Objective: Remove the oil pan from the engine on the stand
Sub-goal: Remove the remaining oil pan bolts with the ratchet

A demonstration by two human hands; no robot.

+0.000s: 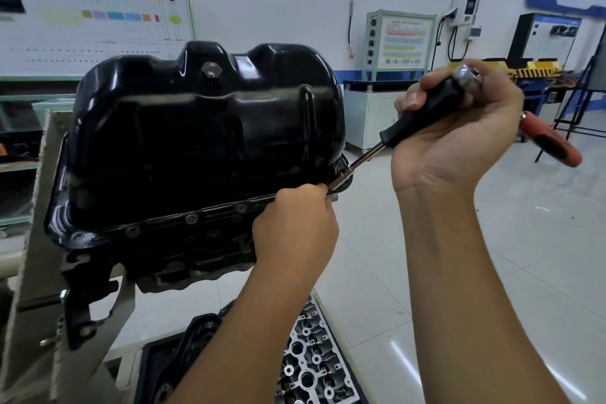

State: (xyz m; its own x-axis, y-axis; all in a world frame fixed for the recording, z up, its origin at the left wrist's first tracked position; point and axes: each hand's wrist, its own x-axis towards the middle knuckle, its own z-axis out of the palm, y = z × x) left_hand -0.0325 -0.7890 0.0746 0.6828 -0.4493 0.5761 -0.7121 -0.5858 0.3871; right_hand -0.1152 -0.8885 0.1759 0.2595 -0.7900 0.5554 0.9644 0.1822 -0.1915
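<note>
The black oil pan [203, 134] sits on top of the engine [196, 256], which is fixed upside down on the gray stand [39, 239]. The pan is still on the engine, and round bolts [190, 218] show along its near edge. A big plug [211, 70] sticks out near the top of the pan.

The left hand [295, 226] is at the right corner of the pan's edge. Its fingers [316, 188] are curled and pinch the metal tip of the tool [339, 182] right where it meets the pan's rim.

The right hand [459, 134] is up and to the right, away from the pan. Its fingers [410, 102] are wrapped around the black handle of the long driver [419, 121]. The thin shaft runs down and left from this hand to the pan's corner. An orange handle [551, 144] pokes out behind this hand.

Below the engine, a silver engine part [314, 361] with many holes lies on a dark tray [157, 361].
</note>
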